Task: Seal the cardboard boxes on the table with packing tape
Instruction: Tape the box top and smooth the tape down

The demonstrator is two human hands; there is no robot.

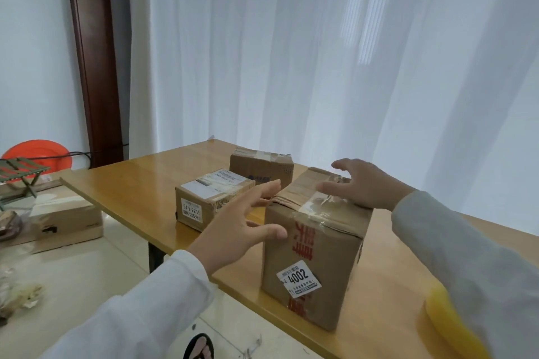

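Observation:
Three cardboard boxes stand on the wooden table [140, 183]. The tall near box [318, 265] carries a "4002" label, red print and clear tape across its closed top. My left hand [239, 230] hovers open at its left upper edge, thumb close to the front face. On the box's top right rests my right hand [364, 183], fingers spread over the taped flaps. A smaller box [210, 198] with white labels sits to the left behind it. A third taped box [259, 167] stands farther back. A yellow tape roll [449, 320] lies at the lower right, partly hidden by my sleeve.
White curtains hang behind the table. On the floor at left lie another cardboard box [64, 218], a small green rack [20, 172], an orange disc [38, 151] and scraps. A sandalled foot [199, 348] shows below the table edge.

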